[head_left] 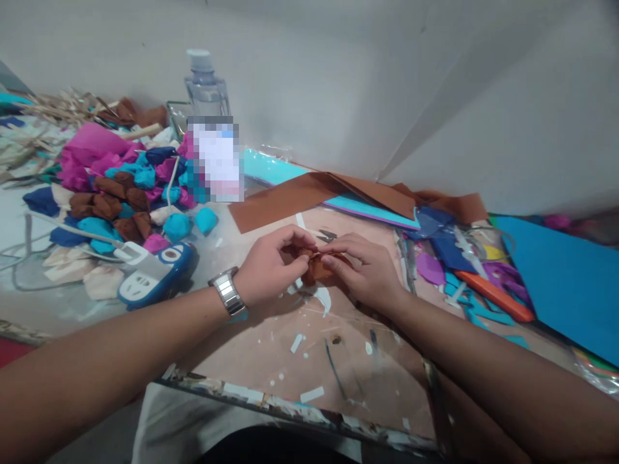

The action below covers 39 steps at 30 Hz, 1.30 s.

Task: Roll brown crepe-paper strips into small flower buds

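Observation:
Between the fingertips of both hands is a small crumpled piece of brown paper (319, 270), partly covered by the fingers. My left hand (268, 261), with a metal watch (228, 293) at its wrist, pinches it from the left. From the right, my right hand (370, 274) pinches the same piece with thumb and forefinger. Just beyond the fingers lie the dark tips of a small tool (327, 236); its kind I cannot make out. A long folded brown strip (280, 203) lies behind the hands.
On the left sit several bunched brown, blue, pink and cream pieces (109, 206), a power strip (157, 274) with cables, and a clear bottle (207, 90). An orange cutter (496, 296), scraps and a blue sheet (565, 277) lie right. A wall (348, 84) stands behind.

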Each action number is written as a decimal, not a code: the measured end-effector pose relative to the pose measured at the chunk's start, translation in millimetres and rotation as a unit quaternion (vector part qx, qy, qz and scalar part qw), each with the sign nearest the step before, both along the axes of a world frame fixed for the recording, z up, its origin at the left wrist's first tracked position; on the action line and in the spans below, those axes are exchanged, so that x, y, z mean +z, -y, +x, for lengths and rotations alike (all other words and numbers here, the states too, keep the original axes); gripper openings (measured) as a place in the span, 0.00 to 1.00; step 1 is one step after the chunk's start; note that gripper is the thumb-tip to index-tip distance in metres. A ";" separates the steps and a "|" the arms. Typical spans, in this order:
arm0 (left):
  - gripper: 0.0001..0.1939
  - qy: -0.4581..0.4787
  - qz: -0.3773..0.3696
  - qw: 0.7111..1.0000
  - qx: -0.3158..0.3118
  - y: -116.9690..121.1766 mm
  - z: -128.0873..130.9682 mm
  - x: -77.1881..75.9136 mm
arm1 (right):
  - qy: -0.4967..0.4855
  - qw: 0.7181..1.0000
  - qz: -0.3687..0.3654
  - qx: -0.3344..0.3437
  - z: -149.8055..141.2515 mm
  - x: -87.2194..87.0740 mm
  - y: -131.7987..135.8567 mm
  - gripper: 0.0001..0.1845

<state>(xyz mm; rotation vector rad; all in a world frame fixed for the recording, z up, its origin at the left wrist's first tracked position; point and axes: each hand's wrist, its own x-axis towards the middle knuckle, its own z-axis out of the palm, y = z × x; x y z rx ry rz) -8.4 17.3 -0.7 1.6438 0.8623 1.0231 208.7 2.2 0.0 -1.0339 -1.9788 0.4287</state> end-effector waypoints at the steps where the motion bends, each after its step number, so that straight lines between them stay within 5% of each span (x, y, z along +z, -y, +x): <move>1: 0.11 -0.002 -0.001 1.000 0.000 0.2 0.1 0.0 | 0.000 1.000 -0.006 -0.002 0.1 -0.2 -0.1 0.07; 14: 0.13 0.011 0.008 1.000 -0.012 -2.4 -0.8 -4.5 | -0.120 0.972 -0.201 -0.003 -0.6 -0.9 1.5 0.18; 29: 0.16 0.057 0.005 0.998 -0.034 1.0 1.1 0.3 | -0.130 0.969 -0.212 -0.004 -3.4 1.5 4.3 0.11; 39: 0.12 0.058 0.031 0.997 -0.045 1.4 1.3 -2.4 | -0.306 0.866 -0.396 0.025 -12.8 4.3 10.1 0.17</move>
